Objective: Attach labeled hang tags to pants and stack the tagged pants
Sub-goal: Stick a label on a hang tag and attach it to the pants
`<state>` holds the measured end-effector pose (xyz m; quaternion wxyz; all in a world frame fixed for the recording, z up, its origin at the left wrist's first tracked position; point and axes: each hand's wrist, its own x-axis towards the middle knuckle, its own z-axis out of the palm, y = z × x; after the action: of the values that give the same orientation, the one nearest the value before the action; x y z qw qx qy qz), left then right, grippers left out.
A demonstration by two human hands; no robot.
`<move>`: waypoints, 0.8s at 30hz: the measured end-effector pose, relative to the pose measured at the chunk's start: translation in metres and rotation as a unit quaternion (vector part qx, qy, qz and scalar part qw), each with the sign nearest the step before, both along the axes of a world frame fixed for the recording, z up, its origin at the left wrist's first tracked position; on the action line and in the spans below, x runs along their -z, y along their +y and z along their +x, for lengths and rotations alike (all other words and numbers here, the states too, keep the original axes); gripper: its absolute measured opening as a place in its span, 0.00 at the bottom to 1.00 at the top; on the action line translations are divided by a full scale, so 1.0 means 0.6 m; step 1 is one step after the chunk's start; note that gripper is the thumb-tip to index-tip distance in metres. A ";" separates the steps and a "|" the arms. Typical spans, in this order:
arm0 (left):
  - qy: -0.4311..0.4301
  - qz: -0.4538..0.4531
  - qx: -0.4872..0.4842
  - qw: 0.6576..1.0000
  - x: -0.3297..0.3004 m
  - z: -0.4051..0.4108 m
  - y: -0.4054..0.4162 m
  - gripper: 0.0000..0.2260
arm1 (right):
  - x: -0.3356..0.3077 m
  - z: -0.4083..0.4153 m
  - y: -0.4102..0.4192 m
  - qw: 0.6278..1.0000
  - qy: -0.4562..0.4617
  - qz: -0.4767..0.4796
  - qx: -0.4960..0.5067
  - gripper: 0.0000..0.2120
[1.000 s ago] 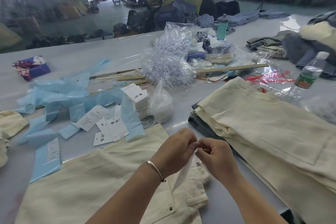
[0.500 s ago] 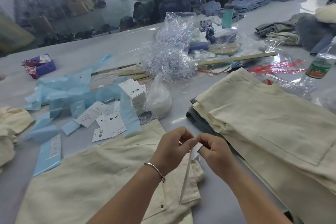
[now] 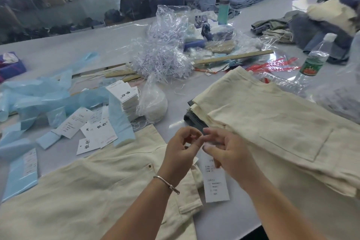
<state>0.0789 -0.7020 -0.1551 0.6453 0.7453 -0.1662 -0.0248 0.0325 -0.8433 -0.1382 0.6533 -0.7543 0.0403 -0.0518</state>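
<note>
I see the bench (image 3: 109,41) spread wide beyond both hands. Right of the grip lies a stack of cream pants (image 3: 272,122), folded flat. Under and left of the grip lies one more cream pair (image 3: 93,191), its waistband just below my hands. Far left of the grip sit loose hang tags (image 3: 101,132) and a tag pile (image 3: 126,99). The left hand (image 3: 180,152) and right hand (image 3: 228,154) meet fingertip to fingertip, each pinching something too small to make out. A white hang tag (image 3: 215,183) hangs directly below the grip, over the waistband edge.
</note>
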 end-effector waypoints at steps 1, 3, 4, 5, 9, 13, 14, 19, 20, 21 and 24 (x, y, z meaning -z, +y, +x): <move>0.015 -0.019 0.010 1.000 0.005 -0.002 0.004 0.02 | 0.003 -0.002 0.004 1.000 0.012 0.005 -0.007 0.10; 0.058 -0.046 0.017 0.997 0.019 -0.010 0.015 0.02 | 0.014 -0.004 0.008 1.000 0.015 -0.017 -0.007 0.01; 0.082 -0.048 0.015 0.995 0.029 -0.016 0.021 0.02 | 0.024 -0.006 0.010 0.999 0.014 -0.050 -0.003 0.04; 0.101 -0.033 0.013 0.994 0.040 -0.024 0.029 0.02 | 0.034 -0.009 0.012 0.994 0.016 -0.105 0.002 0.05; 0.059 0.218 0.041 0.973 0.099 -0.062 0.076 0.06 | 0.086 -0.040 0.029 0.949 0.016 -0.315 0.026 0.04; -0.048 0.441 0.123 0.888 0.130 -0.089 0.107 0.13 | 0.138 -0.084 0.048 0.952 0.003 -0.305 -0.009 0.02; -0.070 0.469 0.125 0.872 0.133 -0.092 0.107 0.13 | 0.148 -0.093 0.053 0.955 0.000 -0.294 -0.021 0.02; -0.078 0.479 0.128 0.865 0.135 -0.097 0.106 0.09 | 0.175 -0.118 0.077 0.975 0.019 -0.209 -0.074 0.08; -0.040 0.437 0.121 0.890 0.135 -0.095 0.109 0.08 | 0.179 -0.120 0.079 0.975 0.004 -0.214 -0.065 0.09; 0.003 0.388 0.109 0.915 0.134 -0.094 0.111 0.06 | 0.183 -0.123 0.082 0.972 -0.019 -0.231 -0.048 0.09; 0.140 0.248 0.064 0.956 0.118 -0.097 0.112 0.07 | 0.182 -0.128 0.096 0.947 -0.058 -0.317 0.005 0.08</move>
<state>0.0204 -0.6350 -0.2258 0.4539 0.8587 -0.1107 -0.2104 -0.0442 -0.7860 -0.2475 0.3818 -0.9177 -0.0130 -0.1088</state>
